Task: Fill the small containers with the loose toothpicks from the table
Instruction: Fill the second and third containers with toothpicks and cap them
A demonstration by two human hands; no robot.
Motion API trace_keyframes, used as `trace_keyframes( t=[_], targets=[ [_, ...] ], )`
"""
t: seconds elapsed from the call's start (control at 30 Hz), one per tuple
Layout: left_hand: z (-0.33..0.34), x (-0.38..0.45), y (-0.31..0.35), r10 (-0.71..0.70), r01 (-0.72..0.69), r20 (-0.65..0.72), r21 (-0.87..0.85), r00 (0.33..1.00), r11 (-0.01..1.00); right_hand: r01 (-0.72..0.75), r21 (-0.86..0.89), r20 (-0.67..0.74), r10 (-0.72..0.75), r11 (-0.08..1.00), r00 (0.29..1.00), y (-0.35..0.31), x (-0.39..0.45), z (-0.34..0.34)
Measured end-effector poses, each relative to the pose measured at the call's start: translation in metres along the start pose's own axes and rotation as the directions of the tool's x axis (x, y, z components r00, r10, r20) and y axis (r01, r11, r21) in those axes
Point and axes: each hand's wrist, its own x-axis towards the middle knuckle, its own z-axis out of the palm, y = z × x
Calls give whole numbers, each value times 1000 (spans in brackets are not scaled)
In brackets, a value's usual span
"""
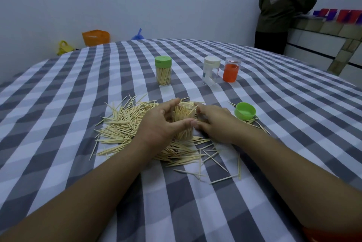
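Mid-fill here: left hand [160,122] grips the small clear plastic container [184,122] upright amid the loose wooden toothpicks [121,124] on the checkered table [274,104]. Right hand [213,122] looks curled at its side, grip unclear. Next: scoop another bunch, tips aligned.

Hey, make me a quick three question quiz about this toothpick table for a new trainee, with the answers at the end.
1. True or false: the capped green-lid container already holds toothpicks.
2. Which loose lid lies on the checked cloth beside the right hand? A) orange B) white C) green
3. What does the left hand grip?

Key:
1. True.
2. C, the green lid.
3. The open container packed with toothpicks, standing in the loose toothpicks; the right hand's fingers touch its other side.
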Motion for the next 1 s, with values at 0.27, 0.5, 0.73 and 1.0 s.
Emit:
trace_keyframes(
  t=[0.27, 0.5, 0.73, 1.0],
  targets=[
    [1, 1, -1, -9, 9, -5, -1, 1000, 1000, 83, -218, -45, -95, 972, 994, -5, 5, 8],
    [0, 1, -1, 8, -7, -20, 31, 1000, 999, 73, -289, -61, -95, 955, 994, -3, 1, 7],
    [-1, -1, 1, -11, 11, 10, -1, 1000, 1000, -83, -333, -145, 36, 939, 989, 3, 1, 3],
    [-1, -2, 2, -30, 31, 44, -19, 999, 999, -190, 539, -119, 297, 821, 947, 1, -10, -30]
  ],
)
